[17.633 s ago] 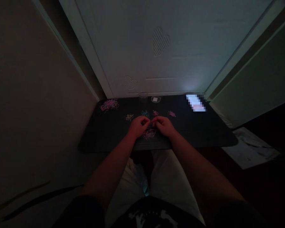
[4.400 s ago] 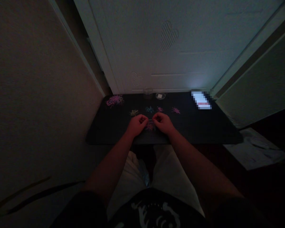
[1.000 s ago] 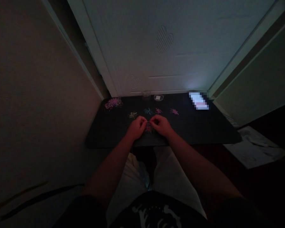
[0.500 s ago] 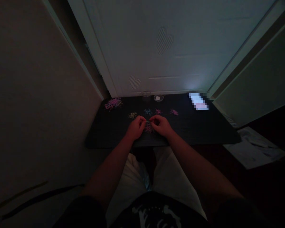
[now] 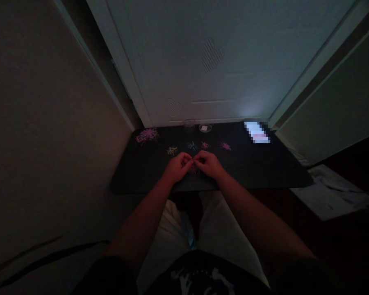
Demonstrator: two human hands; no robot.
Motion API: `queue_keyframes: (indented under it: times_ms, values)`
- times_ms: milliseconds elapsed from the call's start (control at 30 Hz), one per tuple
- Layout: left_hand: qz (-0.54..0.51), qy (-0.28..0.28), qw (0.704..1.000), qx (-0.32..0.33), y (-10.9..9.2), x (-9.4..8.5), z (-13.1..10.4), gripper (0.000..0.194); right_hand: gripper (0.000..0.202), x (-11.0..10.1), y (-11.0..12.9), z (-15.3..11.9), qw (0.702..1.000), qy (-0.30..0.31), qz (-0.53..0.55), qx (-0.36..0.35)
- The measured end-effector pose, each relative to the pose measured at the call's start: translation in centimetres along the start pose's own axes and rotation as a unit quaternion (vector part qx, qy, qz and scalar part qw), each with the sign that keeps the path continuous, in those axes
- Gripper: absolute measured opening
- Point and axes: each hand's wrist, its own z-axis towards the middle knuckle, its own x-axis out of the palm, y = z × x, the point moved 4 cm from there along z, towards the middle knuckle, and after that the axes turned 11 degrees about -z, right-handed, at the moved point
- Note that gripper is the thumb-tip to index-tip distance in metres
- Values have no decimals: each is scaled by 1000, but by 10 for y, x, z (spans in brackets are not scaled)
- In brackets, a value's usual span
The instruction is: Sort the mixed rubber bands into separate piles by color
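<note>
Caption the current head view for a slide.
Dim light: left hand and right hand close together at a pinkish pile on a dark table, small coloured piles beyond.

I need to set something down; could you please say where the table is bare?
Bare table lies right of the right hand, nearer than the phone, and left of the left hand, nearer than the purple pile. Small piles crowd the centre.

Both forearms (image 5: 141, 213) reach forward and come nearer to each other toward the hands. The left hand (image 5: 177, 167) and the right hand (image 5: 210, 164) face each other, fingers (image 5: 187, 155) bent toward the thumbs; whether their tips touch is too dark to tell.
</note>
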Motion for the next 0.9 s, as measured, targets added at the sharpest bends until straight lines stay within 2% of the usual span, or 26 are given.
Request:
queue_keyframes:
  times_ms: [500,900]
  values:
    - [37,-30,999,3,2,0,2,27,8,1,-1,0,1000,2,-4,-14]
    - [53,-36,998,18,-1,-2,2,20,10,2,-2,-1,1000,18,-5,-15]
